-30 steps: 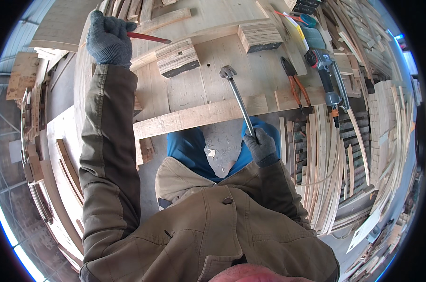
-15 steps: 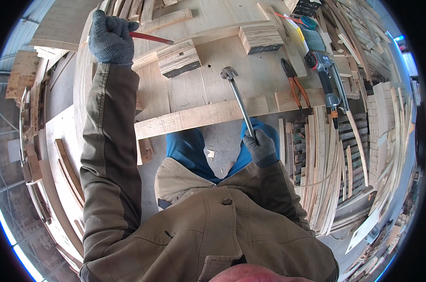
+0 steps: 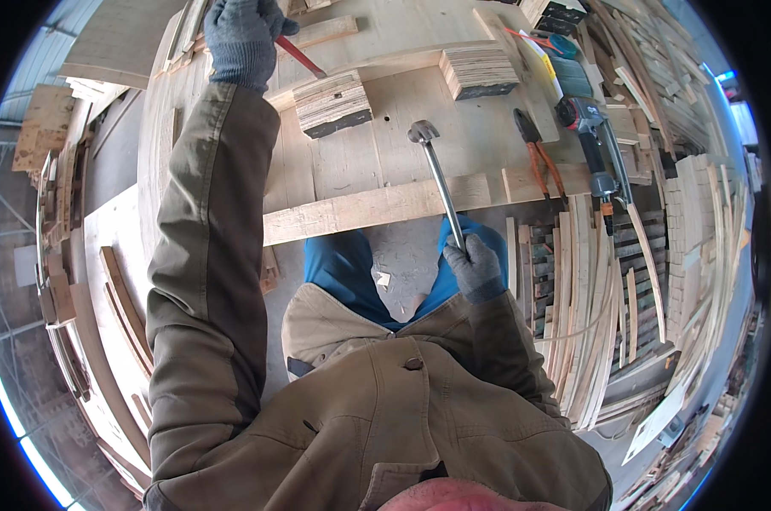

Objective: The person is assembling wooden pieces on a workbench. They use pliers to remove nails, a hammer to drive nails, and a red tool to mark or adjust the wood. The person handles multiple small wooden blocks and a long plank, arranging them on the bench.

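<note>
At the far left of the workbench, my gloved left hand [image 3: 242,38] is closed on a slim red rod [image 3: 300,58]; its exact kind is unclear. The rod's free end points toward a layered plywood block [image 3: 332,104], just above its back edge. Lower right, my gloved right hand [image 3: 474,267] grips the metal shaft of a claw hammer [image 3: 441,187] near its bottom. The hammer's head is raised toward the bench, apart from the blocks. A second plywood block [image 3: 479,73] sits to the right of the first.
A wooden strip [image 3: 377,204] runs along the bench's near edge. To the right lie orange-handled pincers [image 3: 534,153] and a nail gun [image 3: 591,145]. Stacked wood strips [image 3: 581,307] stand at my right. Another plywood block [image 3: 551,15] is at the back right.
My left hand has moved right and farther away, carrying the red rod. My right hand and the hammer have barely moved; the view has shifted slightly.
</note>
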Tool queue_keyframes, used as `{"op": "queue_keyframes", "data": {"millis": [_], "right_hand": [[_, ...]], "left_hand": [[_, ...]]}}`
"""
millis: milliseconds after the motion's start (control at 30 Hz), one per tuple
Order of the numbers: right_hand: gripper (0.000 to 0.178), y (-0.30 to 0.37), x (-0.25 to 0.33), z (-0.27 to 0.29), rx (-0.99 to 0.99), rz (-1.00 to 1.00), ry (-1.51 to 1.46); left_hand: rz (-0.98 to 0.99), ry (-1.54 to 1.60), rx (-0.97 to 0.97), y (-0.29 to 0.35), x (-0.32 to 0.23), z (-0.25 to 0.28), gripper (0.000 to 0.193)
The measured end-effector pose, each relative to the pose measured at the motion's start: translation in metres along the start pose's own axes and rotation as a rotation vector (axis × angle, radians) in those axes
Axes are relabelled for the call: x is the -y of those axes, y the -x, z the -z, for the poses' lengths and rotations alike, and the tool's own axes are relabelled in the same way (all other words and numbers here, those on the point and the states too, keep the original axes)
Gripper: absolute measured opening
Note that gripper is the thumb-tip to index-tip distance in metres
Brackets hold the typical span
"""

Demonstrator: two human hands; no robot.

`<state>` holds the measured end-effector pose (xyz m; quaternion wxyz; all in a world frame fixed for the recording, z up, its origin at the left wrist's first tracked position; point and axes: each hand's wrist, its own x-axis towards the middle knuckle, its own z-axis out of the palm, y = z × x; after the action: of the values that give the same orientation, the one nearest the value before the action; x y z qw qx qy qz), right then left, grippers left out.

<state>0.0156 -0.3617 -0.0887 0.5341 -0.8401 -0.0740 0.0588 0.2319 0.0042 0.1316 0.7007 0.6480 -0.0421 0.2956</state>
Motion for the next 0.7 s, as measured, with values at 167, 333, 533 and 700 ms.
{"op": "queue_keyframes", "data": {"millis": [167,333,533,700], "right_hand": [[0.026,0.003,0.0,-0.002,0.014,-0.047,0.018],[0.025,0.003,0.0,-0.004,0.031,-0.103,0.043],[0.021,0.001,0.021,0.007,-0.017,-0.042,0.072],[0.016,-0.016,0.062,0.029,-0.003,-0.087,0.102]], "left_hand": [[0.042,-0.073,-0.014,-0.007,-0.002,-0.015,0.051],[0.07,-0.06,-0.036,-0.004,-0.002,-0.02,0.046],[0.119,-0.05,-0.031,-0.005,0.008,-0.021,0.042],[0.156,-0.148,-0.029,0.004,0.039,-0.021,0.041]]}}
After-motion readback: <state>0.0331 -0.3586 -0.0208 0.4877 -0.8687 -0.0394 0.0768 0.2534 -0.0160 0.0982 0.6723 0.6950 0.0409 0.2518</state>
